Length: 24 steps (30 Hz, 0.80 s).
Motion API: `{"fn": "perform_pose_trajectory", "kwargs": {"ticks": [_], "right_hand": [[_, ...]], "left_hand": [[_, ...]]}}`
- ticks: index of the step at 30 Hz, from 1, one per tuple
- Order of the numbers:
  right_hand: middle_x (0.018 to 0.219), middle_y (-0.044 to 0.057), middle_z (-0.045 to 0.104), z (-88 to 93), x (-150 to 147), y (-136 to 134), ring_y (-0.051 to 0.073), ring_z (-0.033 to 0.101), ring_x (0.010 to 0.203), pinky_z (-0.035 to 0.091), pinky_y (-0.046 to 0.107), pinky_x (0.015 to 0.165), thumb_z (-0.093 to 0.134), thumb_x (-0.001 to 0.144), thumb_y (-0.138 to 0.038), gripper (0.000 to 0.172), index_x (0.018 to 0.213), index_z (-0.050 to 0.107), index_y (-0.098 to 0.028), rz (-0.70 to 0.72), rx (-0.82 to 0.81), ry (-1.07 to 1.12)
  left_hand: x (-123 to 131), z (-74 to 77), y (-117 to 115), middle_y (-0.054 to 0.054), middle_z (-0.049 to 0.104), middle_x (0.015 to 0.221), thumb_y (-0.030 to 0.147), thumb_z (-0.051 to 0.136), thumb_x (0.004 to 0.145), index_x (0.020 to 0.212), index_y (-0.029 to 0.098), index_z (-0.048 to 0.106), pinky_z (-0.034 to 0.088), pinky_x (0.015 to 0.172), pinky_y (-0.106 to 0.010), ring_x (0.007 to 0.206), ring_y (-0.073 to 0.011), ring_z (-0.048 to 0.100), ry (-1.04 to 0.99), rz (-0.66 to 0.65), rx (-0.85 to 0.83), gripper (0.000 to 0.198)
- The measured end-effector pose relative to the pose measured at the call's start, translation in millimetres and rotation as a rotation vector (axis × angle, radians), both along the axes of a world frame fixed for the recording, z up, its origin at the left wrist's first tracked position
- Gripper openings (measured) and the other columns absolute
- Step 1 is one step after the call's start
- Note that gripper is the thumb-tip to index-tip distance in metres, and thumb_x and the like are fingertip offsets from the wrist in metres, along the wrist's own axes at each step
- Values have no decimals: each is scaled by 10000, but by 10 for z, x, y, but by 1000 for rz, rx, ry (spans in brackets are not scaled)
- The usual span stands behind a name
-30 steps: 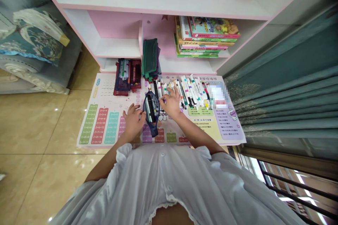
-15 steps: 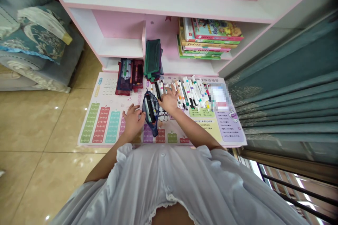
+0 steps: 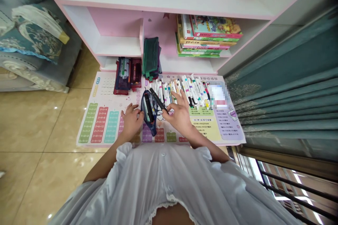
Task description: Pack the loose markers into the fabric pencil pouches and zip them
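Note:
A dark blue pencil case lies unzipped on the printed desk mat, with markers inside. My left hand grips its left edge, fingers curled. My right hand pinches a black marker whose far end points over the case's mouth. Behind the case lies a row of several white markers with coloured caps.
Two filled pencil cases and a stack of green pouches sit at the mat's back edge. Books are stacked in the pink shelf. A curtain hangs to the right, and a sofa stands to the left.
My right hand has picked a black marker out of the row and drawn it back toward the open case. The left hand has stayed on the case.

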State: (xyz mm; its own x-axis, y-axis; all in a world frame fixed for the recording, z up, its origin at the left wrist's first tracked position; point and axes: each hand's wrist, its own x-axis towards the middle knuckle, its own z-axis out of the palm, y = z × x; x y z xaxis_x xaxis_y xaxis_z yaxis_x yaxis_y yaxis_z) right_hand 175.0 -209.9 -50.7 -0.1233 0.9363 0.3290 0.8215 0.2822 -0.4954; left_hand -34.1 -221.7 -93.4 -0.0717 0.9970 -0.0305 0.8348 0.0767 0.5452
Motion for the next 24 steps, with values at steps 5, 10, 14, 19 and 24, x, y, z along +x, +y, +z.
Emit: {"fn": "perform_pose_trajectory", "kwargs": {"ticks": [5,10,14,19,24], "right_hand": [[1415,99,518,-45,-79,-121,370,248,1448,291,553,1106,664,732,-260,198,568,573,-196,138,-77,48],[1417,125,516,-131,-279,-71,399,267,1427,244,606,1101,670,711,-257,184,561,592,-183,114,-78,-39],[1423,139,509,-188,-446,-23,408,282,1411,235,638,1088,677,718,-275,178,581,625,-174,126,-98,-114],[1418,138,512,-273,-545,8,400,286,1404,259,663,1065,670,787,-343,224,640,660,-174,196,-133,-155],[1378,123,536,-370,-381,132,371,264,1424,317,606,1063,549,855,-209,166,803,705,-186,250,-44,-94]], "left_hand": [[-4,-10,-3,-92,606,1323,298,459,884,755,200,633,191,1101,-704,1384,-320,384,10,7,4,239],[10,12,5,-92,610,1317,298,468,884,752,203,623,206,1087,-715,1385,-322,385,16,5,4,225],[22,42,5,-104,606,1322,290,469,884,756,198,622,198,1089,-716,1388,-323,383,11,-1,3,220],[12,28,2,-107,605,1326,285,474,882,758,196,629,196,1085,-720,1388,-321,383,1,-3,10,217],[-14,14,-2,-89,610,1316,289,481,882,743,200,629,202,1084,-719,1382,-320,392,2,-1,11,222]]}}
